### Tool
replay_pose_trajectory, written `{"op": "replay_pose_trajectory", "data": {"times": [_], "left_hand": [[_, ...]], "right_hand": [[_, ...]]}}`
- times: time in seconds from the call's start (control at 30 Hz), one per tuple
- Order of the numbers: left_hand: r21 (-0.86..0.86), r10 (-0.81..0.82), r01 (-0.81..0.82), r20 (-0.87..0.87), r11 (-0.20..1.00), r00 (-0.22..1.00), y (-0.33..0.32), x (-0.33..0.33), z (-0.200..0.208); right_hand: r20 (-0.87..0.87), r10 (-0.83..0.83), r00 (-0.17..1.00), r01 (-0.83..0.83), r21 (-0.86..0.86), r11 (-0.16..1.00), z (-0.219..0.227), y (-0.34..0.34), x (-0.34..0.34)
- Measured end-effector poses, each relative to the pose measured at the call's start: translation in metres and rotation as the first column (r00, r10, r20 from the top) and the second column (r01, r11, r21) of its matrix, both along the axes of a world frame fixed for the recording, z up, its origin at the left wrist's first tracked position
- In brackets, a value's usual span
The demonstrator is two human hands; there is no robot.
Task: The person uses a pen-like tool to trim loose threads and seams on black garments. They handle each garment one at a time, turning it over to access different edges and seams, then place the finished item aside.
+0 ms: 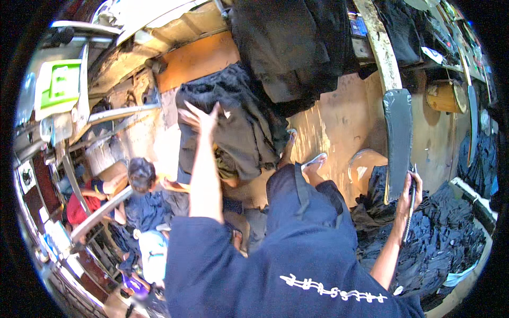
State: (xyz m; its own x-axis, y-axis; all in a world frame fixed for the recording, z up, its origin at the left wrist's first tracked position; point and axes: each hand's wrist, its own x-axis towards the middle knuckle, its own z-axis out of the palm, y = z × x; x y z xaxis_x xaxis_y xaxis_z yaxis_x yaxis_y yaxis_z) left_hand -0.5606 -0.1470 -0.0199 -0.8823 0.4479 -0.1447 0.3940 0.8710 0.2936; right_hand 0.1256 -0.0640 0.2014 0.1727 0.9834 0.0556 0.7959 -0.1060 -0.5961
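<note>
My left hand [202,119] is stretched forward over a heap of black cloth [238,124], its fingers apart and slightly smeared by motion. I cannot tell whether it touches the cloth. Off to the right, my right hand [414,192] is closed around a slim dark rod-like tool [407,228]; its exact kind does not show. That hand is beside the near end of a narrow board with a dark covering [398,143]. Beneath and around it lies a big pile of dark cloth pieces [440,233].
A large stack of black cloth [294,47] rises ahead. Other people, one with dark hair [142,175] and one in a red top [85,208], sit at the left. A green tray [57,87] stands far left, a round wooden stool-like block [446,96] far right. My sandalled feet rest on the wooden floor [339,122].
</note>
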Motion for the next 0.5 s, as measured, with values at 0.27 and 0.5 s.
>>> {"op": "replay_pose_trajectory", "data": {"times": [0.27, 0.5], "left_hand": [[0.034, 0.353, -0.351, -0.063, 0.936, 0.934, 0.079, 0.078, -0.182], [-0.287, 0.401, -0.282, 0.6, 0.915, 0.692, 0.182, 0.022, -0.222]], "right_hand": [[0.109, -0.083, 0.991, 0.089, -0.052, 0.995, 0.015, -0.005, -0.028], [0.125, -0.01, 0.992, 0.021, -0.088, 0.996, 0.019, 0.019, -0.046]]}}
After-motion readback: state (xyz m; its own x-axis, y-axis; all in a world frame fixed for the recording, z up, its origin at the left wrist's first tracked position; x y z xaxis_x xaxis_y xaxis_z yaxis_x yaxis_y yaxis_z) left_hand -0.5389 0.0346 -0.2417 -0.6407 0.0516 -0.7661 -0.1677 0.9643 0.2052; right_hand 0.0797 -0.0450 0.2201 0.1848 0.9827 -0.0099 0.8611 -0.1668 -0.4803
